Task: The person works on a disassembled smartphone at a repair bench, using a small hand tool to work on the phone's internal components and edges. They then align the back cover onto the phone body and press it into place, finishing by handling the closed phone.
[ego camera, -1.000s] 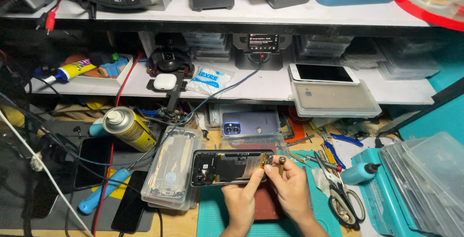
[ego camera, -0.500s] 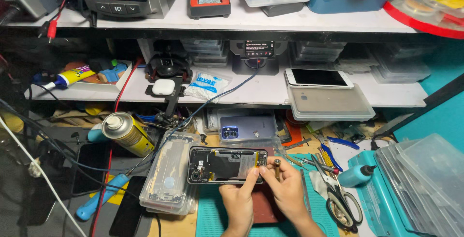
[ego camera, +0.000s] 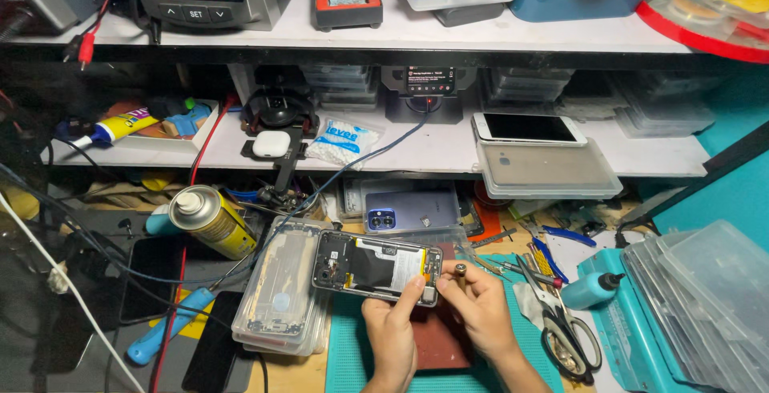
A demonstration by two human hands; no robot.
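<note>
Opened phone [ego camera: 376,267] w/ back off, lying on teal mat [ego camera: 340,353] near front edge of counter. Left hand [ego camera: 392,330] pinching phone's bottom right corner. Right hand [ego camera: 479,301] just beside it, closed on small screwdriver [ego camera: 460,269], tip up. Stack of clear cases [ego camera: 280,297] touching phone's left side. Yellow spray can [ego camera: 204,218] further left, scissors [ego camera: 561,321] to the right.
</note>
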